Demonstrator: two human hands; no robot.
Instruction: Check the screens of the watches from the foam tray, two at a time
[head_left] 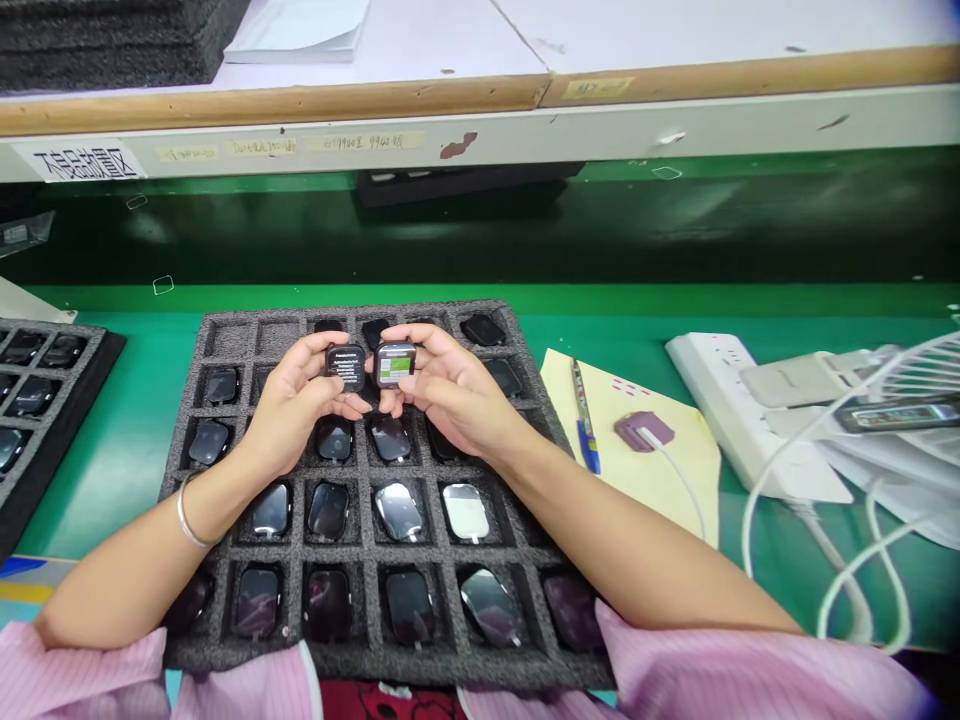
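My left hand [304, 390] pinches a smartwatch [346, 369] without a strap, its dark screen showing lines of white text. Right beside it, my right hand [450, 390] grips a second watch [395, 366] whose lit screen has green and white blocks. Both are held above the far half of a grey foam tray [286, 338]. Strapless watch bodies lie in many of its square compartments, among them one with a pale, reflecting face [466, 511]. My hands and forearms cover several compartments.
Another foam tray [64, 400] with watches stands at the left. To the right lie a yellow paper [600, 500], a blue pen [587, 430], a purple charger [643, 430], a white power strip [712, 390] and looping white cables [757, 490]. A shelf edge [480, 90] runs across behind.
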